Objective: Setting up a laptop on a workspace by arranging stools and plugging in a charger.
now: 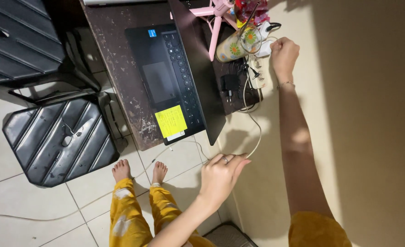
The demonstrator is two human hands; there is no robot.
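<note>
White cable (257, 137): thin cord, running from the power strip on the desk, down past the desk's edge, to the left hand; a further length trailing across the floor tiles away from the desk.
Left hand (220, 176): below the desk's near edge, fingers pinched on the white cable, ring on one finger.
Right hand (283, 52): clenched at the far corner of the desk, just beside the power strip and the cup; what sits inside the fist, cannot tell; thin bracelet at the wrist.
Power strip (257, 75): white, lying on the desk behind the laptop's screen, close to the wall.
Black plug (230, 84): loose adapter on the desk, just beside the power strip.
Desk (120, 55): dark brown top, scuffed and speckled, pushed up to the beige wall.
Laptop (166, 77): black, open on the desk, screen edge-on to the camera; yellow sticky note (170, 121) on the palm rest nearest the desk's edge.
Cup (234, 45): flowered, on the desk behind the screen, a clear glass leaning at its mouth.
Pink stand (216, 18): tripod legs spread at the desk's far end, beside the cup.
Stool (60, 139): black, ribbed plastic top, on the floor beside the desk.
Feet (138, 170): bare, on pale tiles under the desk's edge, yellow patterned trousers above.
</note>
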